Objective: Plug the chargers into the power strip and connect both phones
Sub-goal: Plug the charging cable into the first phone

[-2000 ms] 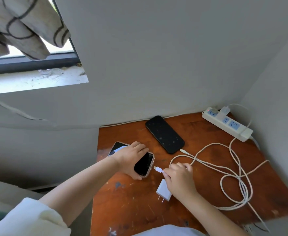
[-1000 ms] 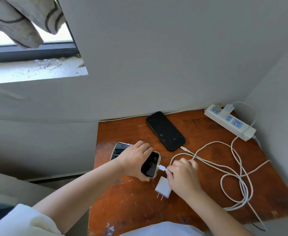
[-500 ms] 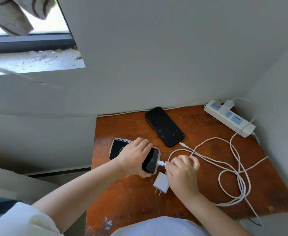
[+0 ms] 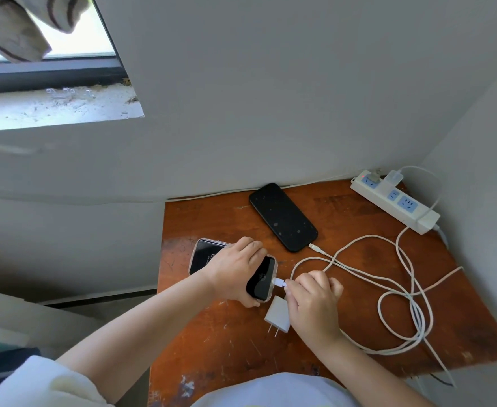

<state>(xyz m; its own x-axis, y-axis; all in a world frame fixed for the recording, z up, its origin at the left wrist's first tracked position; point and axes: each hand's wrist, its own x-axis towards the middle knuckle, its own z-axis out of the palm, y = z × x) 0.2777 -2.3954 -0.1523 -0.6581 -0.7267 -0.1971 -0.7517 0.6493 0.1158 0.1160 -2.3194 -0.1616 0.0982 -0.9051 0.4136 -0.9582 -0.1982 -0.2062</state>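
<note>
Filling a grey-walled corner, scuffed wooden table.

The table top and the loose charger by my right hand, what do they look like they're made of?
Table: looks like wood with a reddish-brown coat, going by the scratches, worn pale patches and paint flecks; solid or veneer can't be told.
Charger: probably hard white plastic, smooth and matte, with two thin metal-looking prongs at its near end.
</note>
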